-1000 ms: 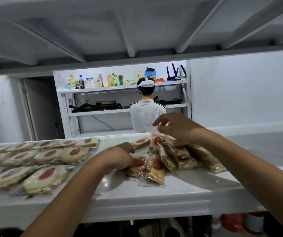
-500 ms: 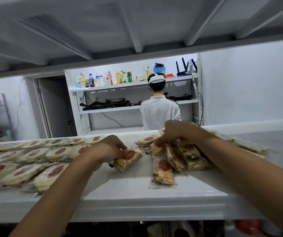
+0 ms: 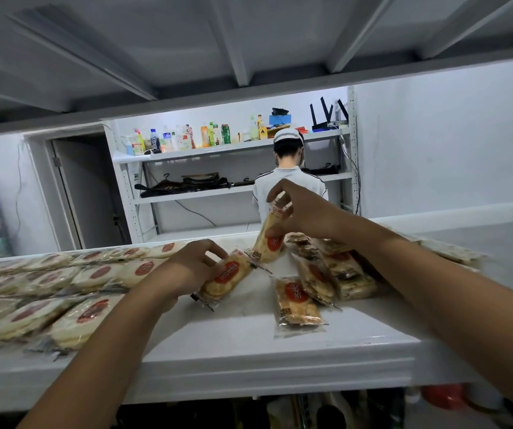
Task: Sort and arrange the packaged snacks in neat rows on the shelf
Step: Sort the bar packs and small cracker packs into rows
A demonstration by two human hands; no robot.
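Here, the left hand gripped one snack packet over the white shelf; the right hand pinched a second packet by its top above the loose pile. Sorting seemed midway; next, both likely belonged beside the neat rows at left.

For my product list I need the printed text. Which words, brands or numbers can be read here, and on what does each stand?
No text can be read.
Lower packet in left hand: characters on red oval, blurred.
Raised packet in right hand: red mark, blurred.
Far bottles: labels too small.
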